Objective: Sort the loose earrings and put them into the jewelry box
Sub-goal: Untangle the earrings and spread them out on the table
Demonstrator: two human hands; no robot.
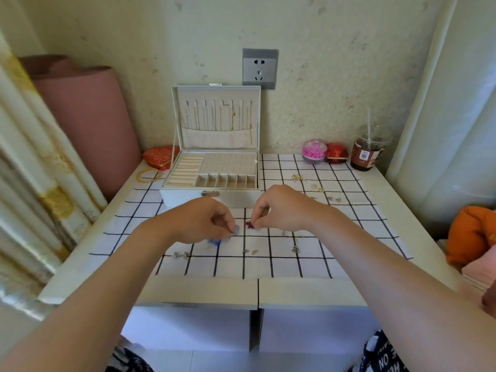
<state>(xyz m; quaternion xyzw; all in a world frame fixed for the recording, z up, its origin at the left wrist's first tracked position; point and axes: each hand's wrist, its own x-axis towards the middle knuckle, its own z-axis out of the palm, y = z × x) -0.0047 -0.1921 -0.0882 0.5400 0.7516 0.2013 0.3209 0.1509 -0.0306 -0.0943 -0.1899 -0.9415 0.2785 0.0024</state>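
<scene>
1. Both bare forearms reach in from the bottom corners and meet over the middle of the white counter (375, 183), which is covered by a cloth (308, 261) with a black grid.
2. The left hand (204, 221) has its fingers curled, thumb and fingertips pinched on a small pale blue earring (236, 230) just above the cloth.
3. Just below that hand, another blue earring (214, 242) lies on the cloth.
4. The right hand (281, 208) is likewise pinched shut, holding a dark red earring (250, 225) at its fingertips, close beside the left hand's piece but apart from it.
5. More loose earrings are scattered on the cloth: a silvery pair (181, 255) near the left wrist, a small gold pair (251, 252) in front of the hands, and gold pieces (298, 178) to the right, behind the right hand.
6. The jewelry box (212, 194) stands open just behind the hands, lid upright against the wall; its earring panel and small compartments look bare.
7. An iced drink cup (367, 151) stands at the back right corner.
</scene>
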